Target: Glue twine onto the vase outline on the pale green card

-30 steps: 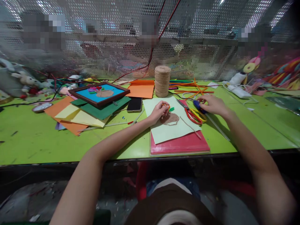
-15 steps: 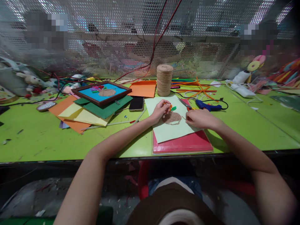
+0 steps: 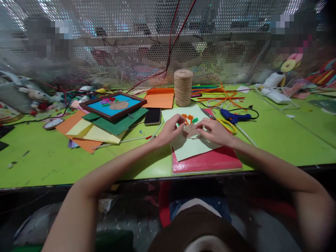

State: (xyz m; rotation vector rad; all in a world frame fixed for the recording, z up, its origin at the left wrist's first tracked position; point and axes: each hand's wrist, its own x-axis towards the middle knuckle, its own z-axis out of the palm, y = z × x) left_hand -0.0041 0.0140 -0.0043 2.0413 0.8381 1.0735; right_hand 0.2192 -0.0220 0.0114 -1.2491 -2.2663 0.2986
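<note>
A light green sheet of paper (image 3: 183,150) lies on a red book (image 3: 207,161) in front of me. On the sheet rests a flat, basket-shaped piece of coiled brown twine (image 3: 191,131), with orange flowers (image 3: 189,118) and a green leaf (image 3: 195,120) above it. My left hand (image 3: 172,130) has its fingers curled together at the twine piece's left edge. At its right edge, thumb and fingers of my right hand (image 3: 214,132) pinch it. Parts of the piece are hidden under the fingertips. Yellow-handled scissors (image 3: 228,126) lie just past my right hand.
A spool of twine (image 3: 183,89) stands behind the sheet. To its right are orange pipe cleaners (image 3: 223,96) and a blue glue gun (image 3: 235,116). Leftward lie a phone (image 3: 152,116), coloured papers (image 3: 90,132) and a framed picture (image 3: 114,106). Perforated metal panelling (image 3: 126,52) closes off the back.
My right hand has moved left from the sheet's right side onto the twine piece, uncovering the scissors' yellow handles. My left hand has drawn back slightly from the orange flowers to the piece's left edge.
</note>
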